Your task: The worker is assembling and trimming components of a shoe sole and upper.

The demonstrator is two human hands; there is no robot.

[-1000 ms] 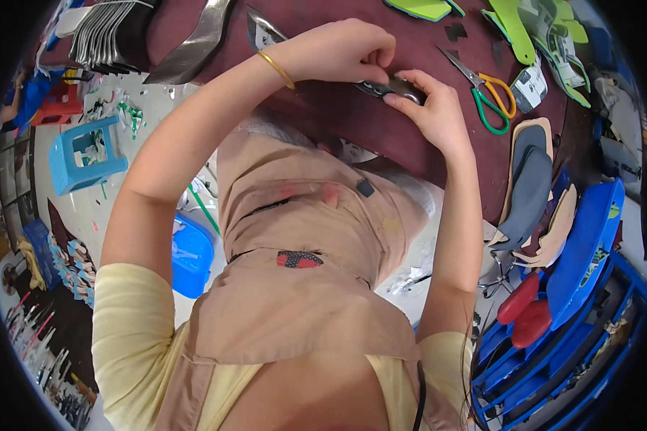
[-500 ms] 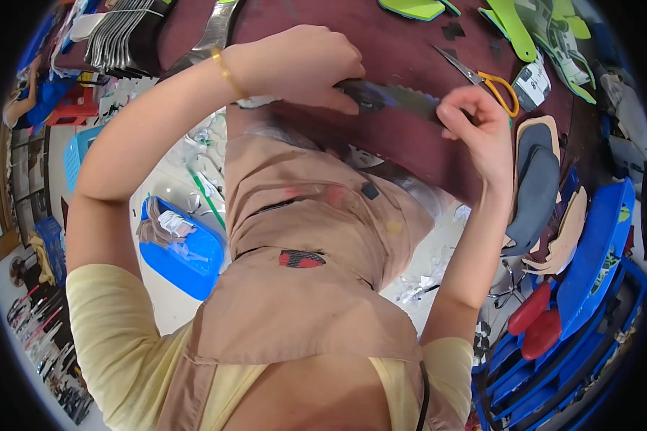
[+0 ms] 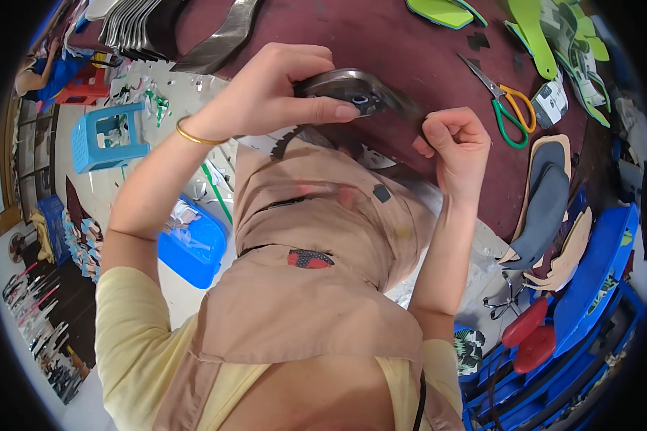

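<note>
A shiny dark curved piece [image 3: 352, 87], resembling a strap or shoe-upper part, is gripped between the thumb and fingers of my left hand [image 3: 284, 90]. Its right end is smeared by motion and fades out short of the other hand. My right hand [image 3: 459, 147] is closed in a pinch over the table's near edge; whatever is between its fingertips, if anything, is too small to make out. Below my left wrist, a black-and-white piece [image 3: 272, 141] lies by my lap. Scissors [image 3: 507, 100] with orange and green handles rest on the dark red table [image 3: 388, 43], beyond my right hand.
Stacked dark strips [image 3: 140, 29] and a shiny dark strip [image 3: 226, 36] lie at the far left. Green sole-shaped pieces [image 3: 528, 39] are at the far right, with grey insole shapes [image 3: 543, 194] nearer. A blue bin [image 3: 194, 248] and blue stool [image 3: 108, 136] stand on the floor.
Both hands have come nearer my body. The dark piece, earlier a blurred stretch between my hands, now bends up from my left hand. The view has shifted, uncovering the scissors' green handle.
</note>
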